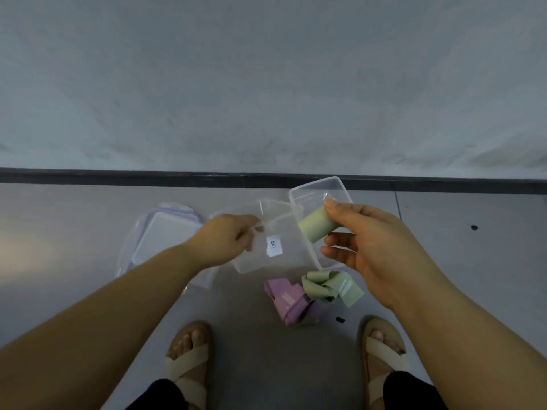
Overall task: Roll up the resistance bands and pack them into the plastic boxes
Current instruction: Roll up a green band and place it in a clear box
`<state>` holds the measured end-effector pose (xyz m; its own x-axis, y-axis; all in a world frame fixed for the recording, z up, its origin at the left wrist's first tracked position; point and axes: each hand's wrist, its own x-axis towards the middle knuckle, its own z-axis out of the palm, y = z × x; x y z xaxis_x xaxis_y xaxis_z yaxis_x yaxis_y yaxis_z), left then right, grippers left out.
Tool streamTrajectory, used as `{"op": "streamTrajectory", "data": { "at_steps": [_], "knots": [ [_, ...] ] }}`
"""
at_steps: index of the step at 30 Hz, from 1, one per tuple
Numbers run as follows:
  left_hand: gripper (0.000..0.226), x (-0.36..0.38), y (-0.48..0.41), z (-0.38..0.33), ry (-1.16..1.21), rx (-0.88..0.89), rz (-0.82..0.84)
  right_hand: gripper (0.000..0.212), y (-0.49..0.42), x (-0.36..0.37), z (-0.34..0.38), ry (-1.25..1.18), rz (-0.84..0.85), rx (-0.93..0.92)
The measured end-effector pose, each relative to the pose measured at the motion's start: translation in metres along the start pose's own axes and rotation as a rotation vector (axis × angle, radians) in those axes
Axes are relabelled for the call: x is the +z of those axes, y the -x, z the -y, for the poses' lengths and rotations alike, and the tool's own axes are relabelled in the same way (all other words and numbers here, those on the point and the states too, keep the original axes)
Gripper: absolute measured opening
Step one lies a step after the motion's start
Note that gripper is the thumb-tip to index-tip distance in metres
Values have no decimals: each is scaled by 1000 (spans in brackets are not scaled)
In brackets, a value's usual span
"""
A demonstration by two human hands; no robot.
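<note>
My right hand point(370, 247) holds a rolled green resistance band point(315, 226) between thumb and fingers, above the near edge of a clear plastic box point(313, 189). My left hand point(228, 239) grips the rim of a second clear plastic box point(281, 261) that carries a small white label point(273, 246). On the floor just in front of the boxes lie a loose purple band point(288, 301) and a loose green band point(328, 287), both crumpled and unrolled.
Clear lids with clip edges point(161, 232) lie on the grey floor to the left of the boxes. A dark skirting strip point(118, 176) runs along the wall behind. My two sandalled feet point(189, 353) stand close to the bands.
</note>
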<state>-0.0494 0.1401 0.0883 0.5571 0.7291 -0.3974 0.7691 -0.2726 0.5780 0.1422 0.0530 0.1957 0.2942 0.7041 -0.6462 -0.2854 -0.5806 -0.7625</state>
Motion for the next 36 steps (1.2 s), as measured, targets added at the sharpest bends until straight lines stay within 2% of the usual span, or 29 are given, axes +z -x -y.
{"op": "streamTrajectory", "data": {
  "at_steps": [4, 8, 13, 15, 19, 22, 24, 28, 32, 34, 36],
  "knots": [
    [25, -47, 31, -20, 279, -46, 98, 20, 6, -1, 6, -24, 12, -21],
    [26, -63, 53, -31, 380, -42, 118, 19, 10, -6, 13, -51, 15, -41],
    [22, -69, 58, -41, 385, -15, 99, 26, 12, -11, 18, -59, 44, -56],
    [19, -66, 51, -43, 299, -11, 59, 28, 14, -14, 18, -67, 50, -55],
    [19, -31, 25, -27, -175, 16, 54, 25, 14, -24, 19, -73, 41, -53],
    [22, 13, 5, -4, -473, -66, 96, 20, 12, -39, 20, -67, 16, -52],
    [23, 35, -3, 11, -564, -131, 123, 21, 10, -49, 21, -49, 0, -48],
    [28, 67, -18, 37, -591, -269, 145, 28, 8, -64, 14, -8, -8, -30],
    [39, 95, -33, 47, -439, -430, 196, 40, 7, -68, 8, 7, -4, 2],
    [46, 106, -42, 37, -370, -413, 158, 38, 5, -71, 7, 9, -7, 10],
    [43, 117, -53, 17, -323, -282, 53, 29, 4, -76, 7, 3, -6, 16]
  ]
}}
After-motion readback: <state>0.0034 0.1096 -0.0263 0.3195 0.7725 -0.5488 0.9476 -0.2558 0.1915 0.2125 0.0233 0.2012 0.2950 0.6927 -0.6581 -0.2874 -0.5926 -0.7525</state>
